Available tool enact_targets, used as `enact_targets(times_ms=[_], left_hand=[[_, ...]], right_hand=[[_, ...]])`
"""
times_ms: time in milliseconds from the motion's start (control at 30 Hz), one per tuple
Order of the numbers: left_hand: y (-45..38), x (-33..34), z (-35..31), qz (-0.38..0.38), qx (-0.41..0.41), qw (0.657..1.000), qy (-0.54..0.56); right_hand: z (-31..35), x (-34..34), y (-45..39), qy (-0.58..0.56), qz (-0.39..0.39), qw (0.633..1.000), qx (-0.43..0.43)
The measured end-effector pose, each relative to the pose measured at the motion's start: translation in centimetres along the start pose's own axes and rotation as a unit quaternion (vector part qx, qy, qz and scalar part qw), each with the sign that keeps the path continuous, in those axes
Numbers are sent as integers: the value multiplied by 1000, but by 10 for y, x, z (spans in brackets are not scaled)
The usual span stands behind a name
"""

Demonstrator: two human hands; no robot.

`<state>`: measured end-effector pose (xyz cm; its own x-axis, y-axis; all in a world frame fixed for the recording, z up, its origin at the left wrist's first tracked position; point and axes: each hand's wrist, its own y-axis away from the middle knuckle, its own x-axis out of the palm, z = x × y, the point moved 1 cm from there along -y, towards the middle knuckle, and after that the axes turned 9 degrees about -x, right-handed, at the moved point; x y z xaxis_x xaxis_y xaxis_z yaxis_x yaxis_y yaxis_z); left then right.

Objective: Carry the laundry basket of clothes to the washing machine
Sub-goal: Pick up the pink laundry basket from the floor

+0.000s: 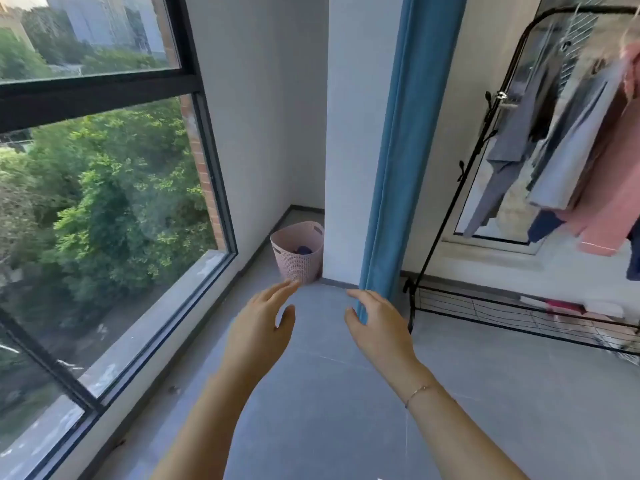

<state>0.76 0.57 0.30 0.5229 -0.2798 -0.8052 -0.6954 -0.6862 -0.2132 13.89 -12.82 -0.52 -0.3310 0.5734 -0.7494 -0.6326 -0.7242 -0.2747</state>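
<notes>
A pink woven laundry basket (298, 263) stands on the grey floor in the far corner, against the white pillar, with dark blue clothes (303, 250) showing inside. My left hand (261, 323) is stretched forward with fingers apart, holding nothing, its fingertips short of the basket. My right hand (377, 323) is also out in front, empty and with fingers spread, level with the left and well short of the basket. No washing machine is in view.
A large black-framed window (104, 202) runs along the left with a low sill. A blue curtain (398, 150) hangs beside the white pillar (349, 133). At right stands a black clothes rack (485, 188) with hanging garments and a wire bottom shelf.
</notes>
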Motion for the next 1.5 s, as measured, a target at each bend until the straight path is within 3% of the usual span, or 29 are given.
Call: enact_targets(times_ms=[133, 467, 600, 967, 1500], left_hand=[[-78, 17, 40, 61, -95, 992, 50], [-267, 76, 108, 122, -197, 967, 106], [-372, 116, 125, 165, -251, 940, 163], [-619, 189, 159, 188, -315, 916, 162], [-964, 340, 340, 236, -416, 858, 188]], right_hand=[[-8, 37, -80, -23, 17, 998, 48], [-75, 125, -270, -48, 49, 992, 101], [-119, 154, -369, -59, 52, 991, 110], [-210, 209, -603, -84, 132, 976, 153], [-314, 408, -929, -84, 193, 945, 251]])
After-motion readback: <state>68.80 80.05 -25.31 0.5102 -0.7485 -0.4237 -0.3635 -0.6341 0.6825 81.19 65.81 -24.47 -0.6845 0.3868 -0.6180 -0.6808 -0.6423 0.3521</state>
